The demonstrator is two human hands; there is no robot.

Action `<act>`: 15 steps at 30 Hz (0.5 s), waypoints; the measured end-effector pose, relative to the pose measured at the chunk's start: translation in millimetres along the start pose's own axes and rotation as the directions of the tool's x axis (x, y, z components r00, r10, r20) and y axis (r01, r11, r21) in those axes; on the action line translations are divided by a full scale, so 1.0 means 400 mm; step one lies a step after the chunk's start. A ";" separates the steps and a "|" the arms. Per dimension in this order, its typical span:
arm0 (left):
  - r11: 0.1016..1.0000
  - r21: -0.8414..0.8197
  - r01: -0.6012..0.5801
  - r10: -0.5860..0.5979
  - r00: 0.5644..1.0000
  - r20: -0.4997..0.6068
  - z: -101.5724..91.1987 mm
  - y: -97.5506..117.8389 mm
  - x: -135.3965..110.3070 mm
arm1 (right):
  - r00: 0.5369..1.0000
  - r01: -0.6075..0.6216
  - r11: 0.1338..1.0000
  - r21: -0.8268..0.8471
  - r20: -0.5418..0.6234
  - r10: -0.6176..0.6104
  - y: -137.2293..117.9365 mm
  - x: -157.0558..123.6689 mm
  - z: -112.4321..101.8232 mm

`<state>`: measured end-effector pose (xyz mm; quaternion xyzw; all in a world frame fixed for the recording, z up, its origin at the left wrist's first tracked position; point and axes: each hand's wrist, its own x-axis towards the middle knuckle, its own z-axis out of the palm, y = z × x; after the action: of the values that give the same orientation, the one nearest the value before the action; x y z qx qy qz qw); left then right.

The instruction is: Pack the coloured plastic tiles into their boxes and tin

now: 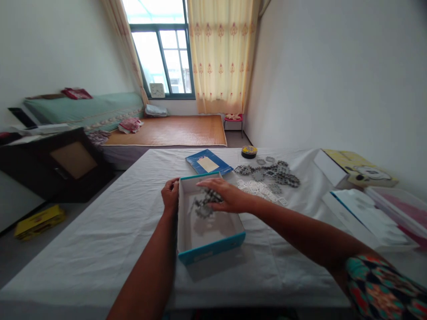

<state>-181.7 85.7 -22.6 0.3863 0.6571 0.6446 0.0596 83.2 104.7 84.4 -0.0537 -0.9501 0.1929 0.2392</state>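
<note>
An open cardboard box with a teal rim and grey inside sits on the white-covered table. My left hand grips the box's left wall near its far corner, fingers curled over the edge. My right hand reaches over the box's far end, fingers closed on a cluster of dark and grey gear-like pieces that hangs inside the box. To the right of the box lies a pile of the same dark pieces, with white flat pieces in front of it.
A blue box lid lies behind the box. A small round tin stands further back. At the right are a yellow cartoon box, a white tray and a clear plastic container. A bed lies beyond the table.
</note>
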 end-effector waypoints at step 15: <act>0.999 0.024 0.027 -0.027 1.000 0.006 0.003 0.003 0.013 | 0.481 -0.758 0.346 -0.553 -0.117 0.869 0.579 -0.391 -0.315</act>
<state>-184.1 89.7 -19.5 0.3802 0.6697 0.6344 0.0659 282.9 330.2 28.1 -0.5658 -0.8243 0.0170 -0.0108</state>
